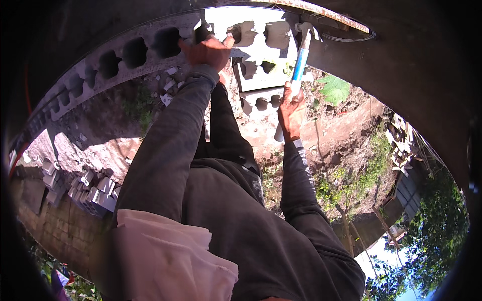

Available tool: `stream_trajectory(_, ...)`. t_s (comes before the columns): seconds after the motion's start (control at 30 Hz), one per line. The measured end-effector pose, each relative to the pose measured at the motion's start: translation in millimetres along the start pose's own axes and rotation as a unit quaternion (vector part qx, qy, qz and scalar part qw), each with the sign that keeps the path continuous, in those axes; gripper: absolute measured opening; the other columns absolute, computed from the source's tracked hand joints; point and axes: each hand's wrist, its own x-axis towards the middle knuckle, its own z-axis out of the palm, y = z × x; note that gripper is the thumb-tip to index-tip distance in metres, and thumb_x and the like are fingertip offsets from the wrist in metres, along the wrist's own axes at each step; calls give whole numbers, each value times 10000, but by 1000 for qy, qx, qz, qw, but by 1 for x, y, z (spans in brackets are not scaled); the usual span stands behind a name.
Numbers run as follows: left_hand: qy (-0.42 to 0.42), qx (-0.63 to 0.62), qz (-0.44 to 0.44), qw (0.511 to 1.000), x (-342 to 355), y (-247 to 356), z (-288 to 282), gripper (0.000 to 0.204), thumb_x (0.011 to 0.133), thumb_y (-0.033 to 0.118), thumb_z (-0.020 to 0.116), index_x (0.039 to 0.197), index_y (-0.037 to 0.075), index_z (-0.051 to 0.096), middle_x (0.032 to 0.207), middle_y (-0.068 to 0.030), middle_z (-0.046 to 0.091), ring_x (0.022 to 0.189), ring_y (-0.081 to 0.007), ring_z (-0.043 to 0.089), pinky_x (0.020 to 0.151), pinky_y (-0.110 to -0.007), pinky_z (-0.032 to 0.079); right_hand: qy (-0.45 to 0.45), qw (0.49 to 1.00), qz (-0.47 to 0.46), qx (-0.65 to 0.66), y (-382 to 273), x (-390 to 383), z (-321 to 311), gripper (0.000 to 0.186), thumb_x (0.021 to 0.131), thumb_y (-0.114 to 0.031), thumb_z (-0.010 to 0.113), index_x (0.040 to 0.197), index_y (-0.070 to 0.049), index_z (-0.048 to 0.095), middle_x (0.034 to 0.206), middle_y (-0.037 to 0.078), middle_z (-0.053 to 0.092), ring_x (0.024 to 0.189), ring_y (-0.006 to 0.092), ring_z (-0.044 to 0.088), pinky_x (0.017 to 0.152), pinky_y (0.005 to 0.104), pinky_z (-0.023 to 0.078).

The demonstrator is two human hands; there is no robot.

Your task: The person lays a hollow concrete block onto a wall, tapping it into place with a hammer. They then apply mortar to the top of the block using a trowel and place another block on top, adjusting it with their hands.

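Note:
My left hand [208, 52] is on top of a row of hollow concrete blocks, gripping a concrete block [243, 33] at its near end. Its thumb points to the right and the other fingers reach down at the hollows, partly out of sight. In my right hand [291, 113] is a hammer [301, 62] with a blue and white handle, held upright in the picture. The hammer's metal head lies beside the right end of the block, close to the wall; I cannot tell if they touch.
The block row [113, 64] curves away to the left. Below it stands a lower block [256, 72]. A rusty steel bar [331, 16] and wire run along the top right. Stacked blocks [95, 193] lie at left, a green leaf [335, 89] and wood scraps [400, 143] at right.

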Motion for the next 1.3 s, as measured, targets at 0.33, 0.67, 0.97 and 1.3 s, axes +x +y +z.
stream_trajectory(0.33,-129,33,-26,991,10,14,-23,732,981,671,376,1085,41,735,960,-192,757,988,-382,712,1130,-748,101,22,998,-49,18,29,16,34,502,1039,-487,545,1127,5,584,713,147,594,626,246,605,615,393,501)
stream_trajectory(0.67,-14,-54,18,998,8,8,-26,581,961,565,532,877,34,752,885,-167,718,996,-324,675,1110,-748,164,-168,960,142,174,90,-29,16,380,1070,-458,491,993,-86,505,648,-14,439,555,106,442,541,290,388)
stream_trajectory(0.97,84,-71,35,993,11,7,-16,606,930,529,621,1107,-43,708,1284,-219,633,1180,-363,603,1128,-727,189,-152,980,43,122,47,-1,0,275,1035,-278,537,909,-33,533,601,10,502,527,88,478,480,307,382)
stream_trajectory(1.3,82,-71,28,994,17,10,-24,740,892,523,677,1357,-35,538,1337,-201,595,1249,-361,558,1146,-678,210,-229,970,25,71,33,36,-15,321,1019,-310,580,931,-4,541,638,87,545,551,178,510,531,360,419)
